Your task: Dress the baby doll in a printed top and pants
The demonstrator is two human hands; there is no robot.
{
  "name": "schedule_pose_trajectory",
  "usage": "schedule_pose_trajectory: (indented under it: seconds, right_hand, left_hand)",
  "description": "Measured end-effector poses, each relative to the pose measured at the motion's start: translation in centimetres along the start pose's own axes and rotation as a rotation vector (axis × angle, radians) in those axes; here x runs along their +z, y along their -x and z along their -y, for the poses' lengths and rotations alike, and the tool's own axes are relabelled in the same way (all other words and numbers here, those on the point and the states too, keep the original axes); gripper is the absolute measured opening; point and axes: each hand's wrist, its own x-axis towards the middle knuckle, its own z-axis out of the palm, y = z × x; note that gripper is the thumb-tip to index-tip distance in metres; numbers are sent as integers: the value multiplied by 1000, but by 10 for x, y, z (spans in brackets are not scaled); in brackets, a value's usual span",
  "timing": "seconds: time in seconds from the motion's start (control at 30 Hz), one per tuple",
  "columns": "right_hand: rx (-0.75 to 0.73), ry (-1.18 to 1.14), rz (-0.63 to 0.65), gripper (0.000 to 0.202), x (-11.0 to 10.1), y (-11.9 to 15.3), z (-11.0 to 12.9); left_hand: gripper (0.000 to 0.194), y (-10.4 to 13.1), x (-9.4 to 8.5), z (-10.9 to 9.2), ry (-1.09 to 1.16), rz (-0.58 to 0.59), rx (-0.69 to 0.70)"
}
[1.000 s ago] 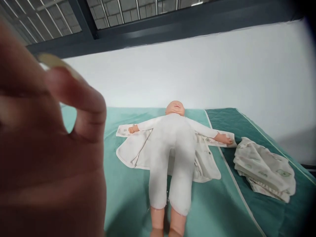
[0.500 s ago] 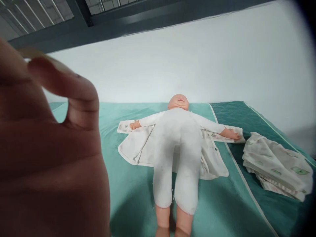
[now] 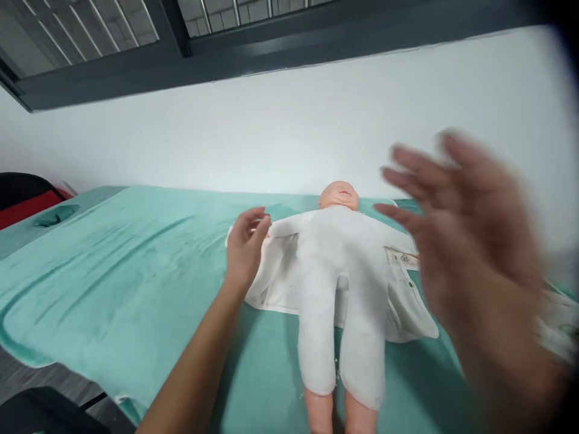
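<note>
While the right hand (image 3: 479,241) is kinda motion-blurred, you can see it's up closest to the camera, fingers loosely spread with nothing visible in it. Bit further out, the left hand (image 3: 244,250) is half curled, a small gap between thumb and fingers, and I don't see it gripping anything. It's right by the doll's outstretched arm on that side, but I can't tell if it's touching.

The doll (image 3: 341,253) lies on its back on a teal cloth (image 3: 122,277), bare lower legs towards the camera, white fabric body, arms out wide, head at the far end. Under it there's a white jacket (image 3: 275,283) spread wide open, with snaps down one edge. Some patterned fabric (image 3: 561,319) peeks out over on the right, mostly hidden by the right hand. Way over left there's something black and red (image 3: 31,208), then behind everything a white wall (image 3: 226,132) and a dark window frame (image 3: 289,51) with metal bars (image 3: 237,12).
</note>
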Motion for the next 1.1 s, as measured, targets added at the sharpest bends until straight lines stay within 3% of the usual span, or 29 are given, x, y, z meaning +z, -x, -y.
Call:
schedule_pose_trajectory:
  seconds: [0.07,0.17,0.33,0.43,0.57,0.73,0.93,1.1]
  right_hand:
    - [39,-76,-8,56,22,-14,-7]
    - [83,93,248,60,63,-44,-26]
    - [80,526,739,50,126,-89,-46]
    - [27,735,912,32,153,-104,-54]
    - [37,777,913,23,169,-108,-66]
    - [45,763,789,21,158,-101,-71]
    - [98,629,633,30,135,-94,-76]
    - [58,533,635,44,128,-86,-76]
  left_hand:
    - [35,-5,-3,28,-98,-3,-92]
    - [29,-5,-7,56,-151,7,-129]
    - [19,4,-4,59,-369,341,47]
    - [18,6,1,61,-569,457,193]
    - [17,4,5,67,-695,466,239]
    - [25,-4,10,67,-762,456,123]
    - [14,-20,6,77,-395,278,-130]
    - [18,-28,-11,84,-131,132,-247]
